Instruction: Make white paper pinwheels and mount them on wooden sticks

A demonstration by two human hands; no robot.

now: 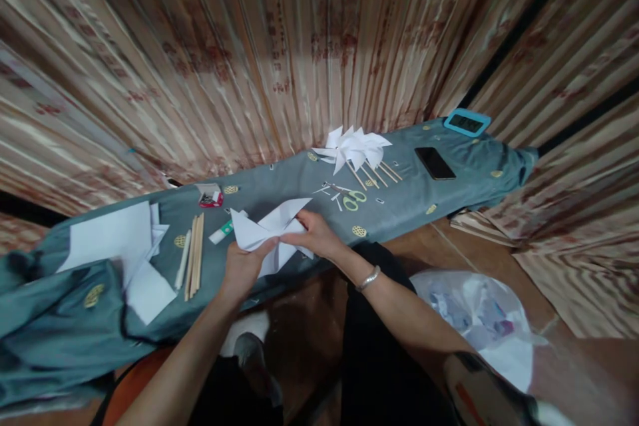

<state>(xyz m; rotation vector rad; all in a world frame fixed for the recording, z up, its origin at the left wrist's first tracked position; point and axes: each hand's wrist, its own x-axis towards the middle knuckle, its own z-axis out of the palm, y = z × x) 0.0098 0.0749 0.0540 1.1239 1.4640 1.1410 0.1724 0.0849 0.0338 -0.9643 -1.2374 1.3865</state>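
Between my two hands is a white paper pinwheel (273,231), held over the near edge of the cloth-covered table. My left hand (243,266) grips its lower left side, thumb pressed on the paper. On the right side, my right hand (314,234) pinches the paper, its thumb near the centre. A glue stick (222,231) with a green and white label lies just behind the pinwheel, partly hidden by it. Scissors (352,198) with green handles rest beyond my right hand, with small paper scraps around them.
Finished-looking pinwheels on sticks (355,148) lie at the back. Wooden sticks (194,258), a white pencil-like rod (182,259), white paper sheets (110,233) and a small red box (210,196) are left. A phone (435,163) and blue-framed clock (467,122) lie right; a plastic bag (479,313) stands on the floor.
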